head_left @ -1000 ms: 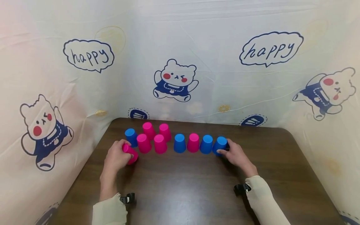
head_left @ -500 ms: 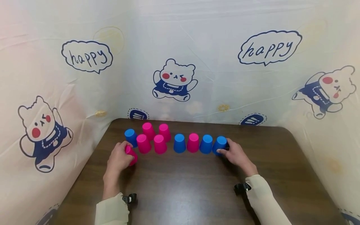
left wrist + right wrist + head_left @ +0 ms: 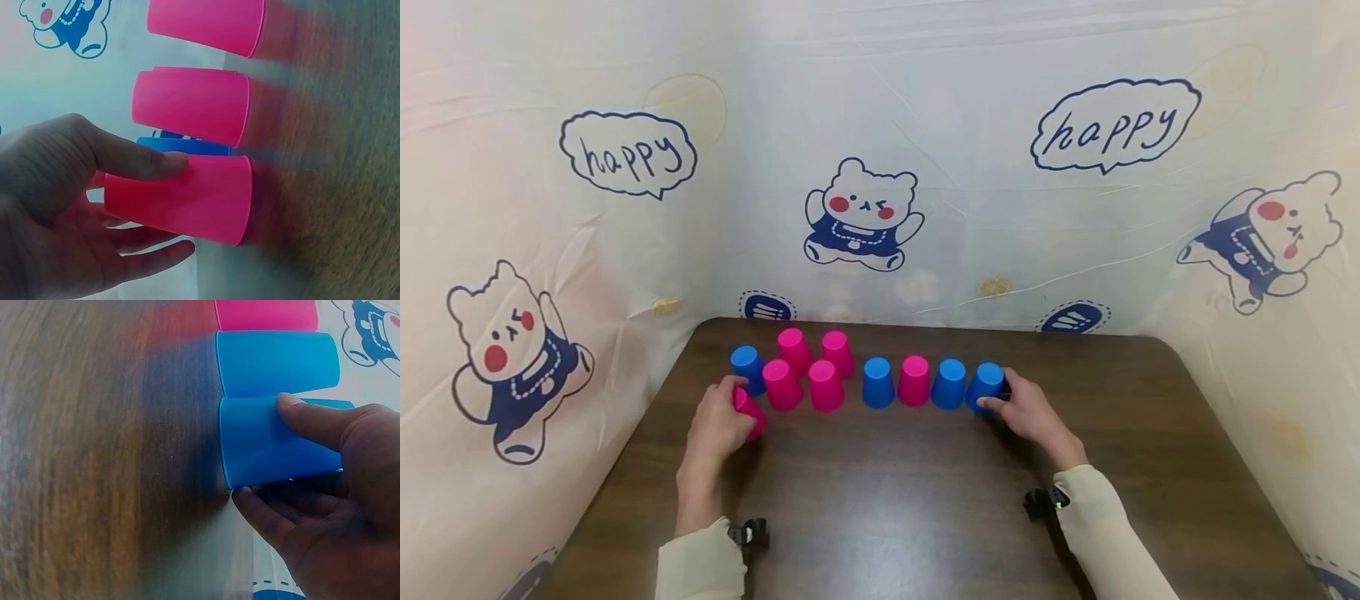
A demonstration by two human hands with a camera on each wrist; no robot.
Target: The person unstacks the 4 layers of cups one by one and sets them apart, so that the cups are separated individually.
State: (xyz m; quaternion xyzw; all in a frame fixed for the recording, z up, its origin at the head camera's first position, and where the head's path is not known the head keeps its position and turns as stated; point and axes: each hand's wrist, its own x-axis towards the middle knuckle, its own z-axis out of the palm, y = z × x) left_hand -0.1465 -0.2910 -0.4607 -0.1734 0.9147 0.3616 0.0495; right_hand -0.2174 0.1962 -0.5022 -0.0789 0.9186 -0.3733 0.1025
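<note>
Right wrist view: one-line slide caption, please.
A right hand grips a blue cup beside a second blue cup, with a pink cup partly in frame.

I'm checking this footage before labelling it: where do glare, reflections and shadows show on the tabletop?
Head view: pale glare on the near middle of the wood-grain tabletop; left wrist view: a red reflection beside the middle pink cup; right wrist view: a dark shadow beside the held blue cup, a red reflection beside the cut-off pink cup.
</note>
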